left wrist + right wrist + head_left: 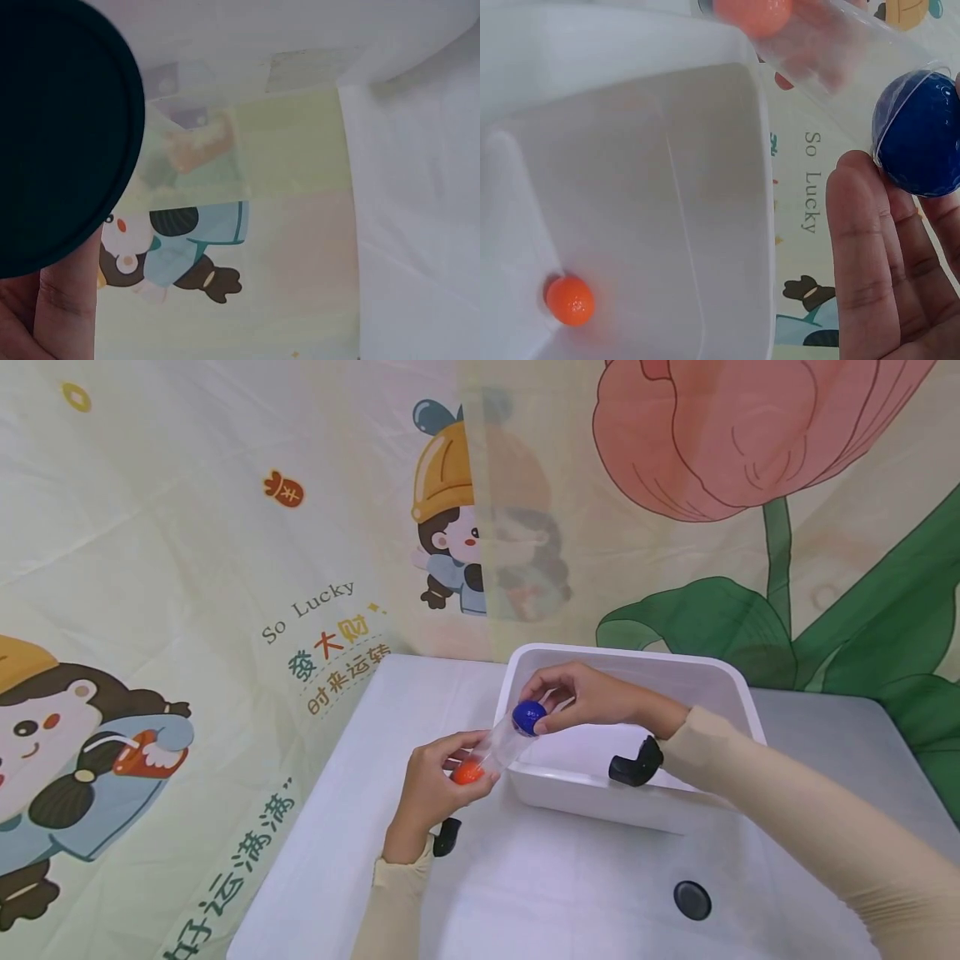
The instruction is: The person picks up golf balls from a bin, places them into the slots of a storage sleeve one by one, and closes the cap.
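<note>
My left hand (438,781) grips a clear plastic tube (501,745) by its lower end; the tube leans up to the right. Inside that end lies an orange ball (468,772). At the upper mouth, my right hand (588,697) holds a blue ball (529,717) between thumb and fingers. The right wrist view shows the blue ball (919,135) partly inside the tube's rim, with fingers (859,247) beside it. Close up in the left wrist view, a dark round disc (60,142) covers part of the left hand's fingers (67,307).
Behind the hands stands a white bin (600,802) on the white-covered table (322,877). Another orange ball (570,300) lies in the bin. A black round cap (692,900) rests on the table in front. Printed cloth (187,568) hangs behind and left.
</note>
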A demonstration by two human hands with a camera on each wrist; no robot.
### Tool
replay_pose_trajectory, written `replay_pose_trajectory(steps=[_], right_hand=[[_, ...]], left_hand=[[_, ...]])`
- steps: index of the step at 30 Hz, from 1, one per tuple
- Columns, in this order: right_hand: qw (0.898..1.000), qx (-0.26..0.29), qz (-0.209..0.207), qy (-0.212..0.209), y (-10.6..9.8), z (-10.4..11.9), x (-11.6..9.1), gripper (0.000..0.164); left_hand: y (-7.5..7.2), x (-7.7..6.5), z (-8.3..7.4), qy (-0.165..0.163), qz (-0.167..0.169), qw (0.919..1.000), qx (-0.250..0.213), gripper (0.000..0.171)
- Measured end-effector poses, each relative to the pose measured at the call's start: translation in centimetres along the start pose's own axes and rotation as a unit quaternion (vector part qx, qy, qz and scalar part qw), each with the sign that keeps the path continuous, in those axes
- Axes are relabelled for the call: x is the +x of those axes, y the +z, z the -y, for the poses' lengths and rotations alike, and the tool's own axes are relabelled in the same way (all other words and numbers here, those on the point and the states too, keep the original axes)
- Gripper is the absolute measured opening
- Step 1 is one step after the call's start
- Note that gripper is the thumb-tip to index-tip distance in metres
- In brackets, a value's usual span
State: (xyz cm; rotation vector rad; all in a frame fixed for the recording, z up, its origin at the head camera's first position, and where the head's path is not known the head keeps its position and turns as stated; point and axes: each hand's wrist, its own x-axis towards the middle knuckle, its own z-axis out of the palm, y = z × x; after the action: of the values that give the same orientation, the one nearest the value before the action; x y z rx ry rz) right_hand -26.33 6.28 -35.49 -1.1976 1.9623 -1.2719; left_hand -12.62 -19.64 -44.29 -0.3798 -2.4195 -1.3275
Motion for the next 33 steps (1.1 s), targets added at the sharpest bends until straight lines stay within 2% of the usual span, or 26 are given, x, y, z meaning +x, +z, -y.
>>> replay_pose_trajectory(steps=[19,27,33], right_hand=[[1.000,0.007,0.001,-0.005,0.0,-0.2,0.3,0.034],[0.998,0.056,0.002,0.027,-0.3,-0.9,0.1,0.031],[0.997,0.066,-0.017,0.038,-0.7,-2.0,0.1,0.029]], left_hand=[[-0.1,0.1,0.0,0.003,0.004,1.0000,-0.001,0.045],[-0.3,0.0,0.2,-0.008,0.003,1.0000,0.001,0.045],[-0.4,-0.2,0.2,-0.020,0.006,0.9998,0.002,0.047]])
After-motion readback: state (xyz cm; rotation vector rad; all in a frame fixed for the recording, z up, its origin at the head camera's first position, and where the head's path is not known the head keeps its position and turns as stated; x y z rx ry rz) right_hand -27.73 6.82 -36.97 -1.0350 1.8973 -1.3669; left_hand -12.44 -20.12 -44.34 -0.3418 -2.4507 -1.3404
